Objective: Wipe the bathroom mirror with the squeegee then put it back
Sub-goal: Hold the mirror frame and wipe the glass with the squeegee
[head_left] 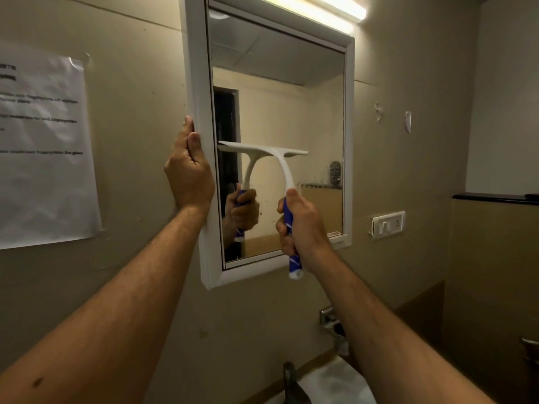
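Observation:
A white-framed mirror (277, 83) hangs on the beige wall ahead. My right hand (300, 225) grips the blue and white handle of a squeegee (284, 167). Its white blade lies level against the glass about halfway up, toward the left side. My left hand (188, 170) clasps the left edge of the mirror frame, thumb on the front and fingers behind. The glass reflects my right hand and the squeegee handle.
A printed paper notice (43, 147) is stuck to the wall at the left. A wall switch plate (388, 224) sits right of the mirror, a lit tube light (326, 10) above it. Below are a tap (291, 380), a white basin (335, 386) and a dark ledge (495, 198).

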`<state>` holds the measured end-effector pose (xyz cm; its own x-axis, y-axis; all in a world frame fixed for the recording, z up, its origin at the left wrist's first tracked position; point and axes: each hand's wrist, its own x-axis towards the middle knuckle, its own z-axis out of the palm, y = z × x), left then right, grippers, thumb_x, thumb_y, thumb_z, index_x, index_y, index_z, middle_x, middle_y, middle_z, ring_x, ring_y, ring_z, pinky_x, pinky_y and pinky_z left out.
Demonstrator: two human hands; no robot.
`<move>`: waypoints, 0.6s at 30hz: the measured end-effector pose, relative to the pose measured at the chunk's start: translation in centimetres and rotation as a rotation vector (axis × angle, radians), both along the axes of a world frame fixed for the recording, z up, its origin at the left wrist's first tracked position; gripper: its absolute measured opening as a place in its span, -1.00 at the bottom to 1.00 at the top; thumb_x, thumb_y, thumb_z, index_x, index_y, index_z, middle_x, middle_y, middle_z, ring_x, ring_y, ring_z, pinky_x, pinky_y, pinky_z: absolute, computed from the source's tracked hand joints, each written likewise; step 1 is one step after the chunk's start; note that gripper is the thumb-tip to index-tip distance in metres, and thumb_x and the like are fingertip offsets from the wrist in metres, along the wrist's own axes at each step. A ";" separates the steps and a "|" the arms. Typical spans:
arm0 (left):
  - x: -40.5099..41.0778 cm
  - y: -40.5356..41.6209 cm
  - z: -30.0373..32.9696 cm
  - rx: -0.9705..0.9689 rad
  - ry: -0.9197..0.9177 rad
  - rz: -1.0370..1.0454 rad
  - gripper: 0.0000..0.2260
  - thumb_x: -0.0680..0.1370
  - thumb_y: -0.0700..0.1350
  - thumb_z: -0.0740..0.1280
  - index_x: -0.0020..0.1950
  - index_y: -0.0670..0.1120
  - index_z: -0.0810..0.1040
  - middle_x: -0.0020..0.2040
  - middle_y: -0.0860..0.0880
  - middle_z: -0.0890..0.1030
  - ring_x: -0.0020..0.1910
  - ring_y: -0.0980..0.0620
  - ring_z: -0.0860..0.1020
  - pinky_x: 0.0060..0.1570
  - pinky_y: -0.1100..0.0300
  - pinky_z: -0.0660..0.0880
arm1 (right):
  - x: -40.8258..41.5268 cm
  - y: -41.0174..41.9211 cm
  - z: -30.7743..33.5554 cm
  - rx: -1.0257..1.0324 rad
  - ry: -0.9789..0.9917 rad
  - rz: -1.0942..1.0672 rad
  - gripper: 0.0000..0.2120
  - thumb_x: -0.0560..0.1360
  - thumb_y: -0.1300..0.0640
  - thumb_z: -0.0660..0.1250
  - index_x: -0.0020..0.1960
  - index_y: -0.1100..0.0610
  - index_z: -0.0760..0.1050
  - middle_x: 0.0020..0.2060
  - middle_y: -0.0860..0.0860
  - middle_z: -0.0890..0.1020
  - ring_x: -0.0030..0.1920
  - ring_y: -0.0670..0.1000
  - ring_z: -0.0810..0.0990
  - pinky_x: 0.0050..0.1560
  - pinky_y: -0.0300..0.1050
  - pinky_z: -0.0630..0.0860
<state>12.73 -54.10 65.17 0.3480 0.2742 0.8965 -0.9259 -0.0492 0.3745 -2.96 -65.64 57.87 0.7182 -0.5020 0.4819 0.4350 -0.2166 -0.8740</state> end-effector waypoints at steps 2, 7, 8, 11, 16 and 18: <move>0.1 0.0 -0.1 0.003 -0.009 0.007 -0.65 0.67 -0.02 0.10 0.43 -0.07 0.37 0.32 -0.01 0.52 0.20 0.05 0.55 0.13 0.30 0.52 | 0.4 0.1 -0.7 0.030 0.007 0.001 -0.63 0.62 -0.17 0.06 -0.09 0.10 0.42 -0.46 0.00 0.41 -0.55 -0.06 0.31 -0.54 -0.21 0.28; -0.1 -0.1 -0.4 -0.012 -0.007 0.003 -0.66 0.67 -0.04 0.10 0.42 -0.07 0.39 0.31 -0.02 0.53 0.19 0.07 0.55 0.09 0.46 0.48 | 0.2 0.3 -6.1 0.067 0.026 0.012 -0.65 0.63 -0.10 0.07 -0.12 0.13 0.41 -0.48 0.01 0.36 -0.56 -0.07 0.28 -0.56 -0.22 0.22; -0.1 -0.1 -0.4 -0.019 -0.004 0.003 -0.66 0.67 -0.04 0.10 0.42 -0.07 0.39 0.30 -0.02 0.54 0.18 0.06 0.56 0.10 0.36 0.51 | 0.1 0.2 -7.0 0.058 0.028 0.006 -0.65 0.64 -0.09 0.07 -0.13 0.14 0.41 -0.47 0.02 0.35 -0.56 -0.07 0.27 -0.56 -0.22 0.21; 0.0 -0.2 -0.6 -0.020 -0.007 -0.002 -0.65 0.66 0.01 0.09 0.42 -0.05 0.39 0.28 -0.01 0.55 0.13 -0.01 0.59 0.07 0.11 0.57 | -0.4 0.0 -8.1 0.027 0.042 -0.024 -0.65 0.64 -0.08 0.07 -0.14 0.15 0.41 -0.46 0.04 0.34 -0.56 -0.07 0.27 -0.57 -0.22 0.22; -0.2 -0.1 -0.5 -0.019 -0.001 0.020 -0.66 0.67 -0.03 0.10 0.41 -0.06 0.40 0.30 -0.01 0.54 0.16 0.07 0.57 0.09 0.31 0.51 | -0.1 -0.2 -4.8 0.015 0.020 -0.047 -0.64 0.62 -0.13 0.08 -0.12 0.12 0.42 -0.46 0.01 0.35 -0.54 -0.07 0.27 -0.53 -0.20 0.21; -0.2 -0.1 -0.6 -0.008 -0.002 0.016 -0.66 0.67 -0.03 0.10 0.42 -0.07 0.39 0.31 -0.01 0.53 0.19 0.08 0.55 0.09 0.44 0.48 | 0.3 0.0 -3.5 0.010 -0.005 -0.058 -0.63 0.63 -0.14 0.06 -0.12 0.12 0.42 -0.46 0.01 0.36 -0.55 -0.08 0.28 -0.54 -0.21 0.22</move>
<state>12.48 -54.18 64.59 0.3418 0.2868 0.8949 -0.9257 -0.0615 0.3733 -2.63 -65.66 54.40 0.6850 -0.5481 0.4800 0.4264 -0.2326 -0.8741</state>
